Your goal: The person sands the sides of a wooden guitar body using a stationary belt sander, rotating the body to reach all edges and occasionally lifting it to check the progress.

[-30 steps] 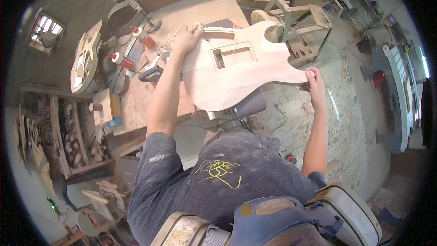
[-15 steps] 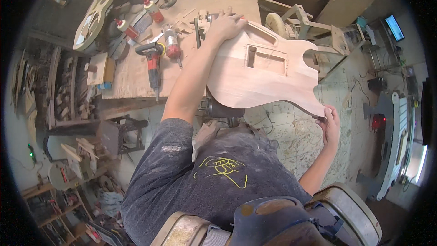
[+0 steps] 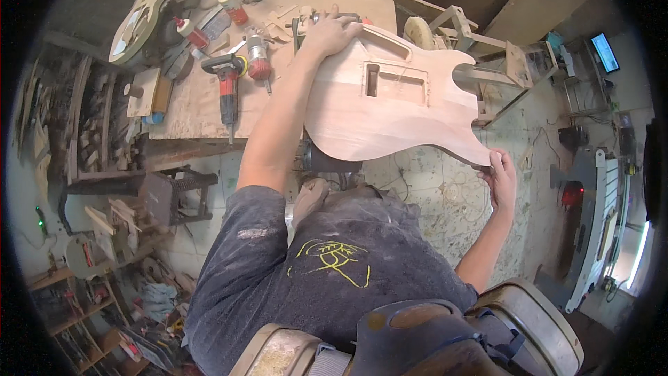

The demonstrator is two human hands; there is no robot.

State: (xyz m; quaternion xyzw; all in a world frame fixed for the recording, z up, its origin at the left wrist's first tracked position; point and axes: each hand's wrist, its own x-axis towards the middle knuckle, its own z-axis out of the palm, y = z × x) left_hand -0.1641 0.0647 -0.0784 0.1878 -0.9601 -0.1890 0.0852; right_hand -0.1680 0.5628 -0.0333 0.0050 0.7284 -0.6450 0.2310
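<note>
A bare, pale wooden electric guitar body [image 3: 390,122] with routed cavities is held out past the bench's right side, its face up. My left hand [image 3: 334,33] lies over its far left edge, fingers curled and pointing away; the fingertips are partly hidden by the hand's back. Beside that hand are a bit of orange and some metal and wooden hardware [image 3: 304,24] at the bench edge. My right hand [image 3: 497,177] pinches the tip of the near right horn between thumb and fingers. Under the body's near left side shows a dark cylindrical part [image 3: 327,160].
On the wooden bench [image 3: 188,115] lie a red and black angle grinder [image 3: 228,87], a red and silver power tool [image 3: 258,63] and red-capped glue bottles [image 3: 233,5]. A second guitar body [image 3: 145,14] leans at the far left. A wooden frame [image 3: 463,28] stands at the far right.
The guitar body has shifted slightly left, with both hands keeping their hold at the same places. The whole view has also turned a little.
</note>
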